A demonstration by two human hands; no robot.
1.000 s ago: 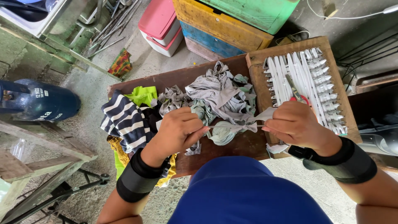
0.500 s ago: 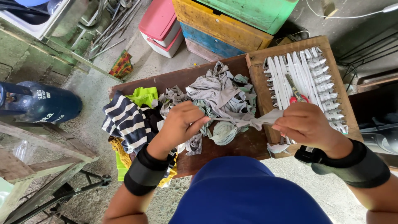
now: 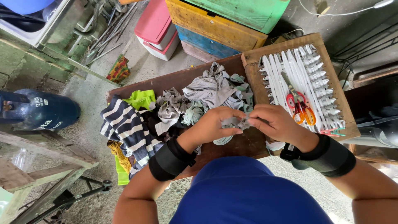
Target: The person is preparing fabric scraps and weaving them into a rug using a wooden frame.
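Head view showed the left hand (image 3: 215,124) and the right hand (image 3: 275,123) meeting over the brown table (image 3: 174,81), both pinching one grey cloth strip (image 3: 233,122) just in front of the rag heap (image 3: 207,93), left of the orange-handled scissors (image 3: 300,108).

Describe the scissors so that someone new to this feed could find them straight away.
Start at the wooden weaving frame on the right end of the brown table, strung with white strips. The scissors lie on those strips, beyond the right hand. Their orange and red handles are the only bright colour on the frame.
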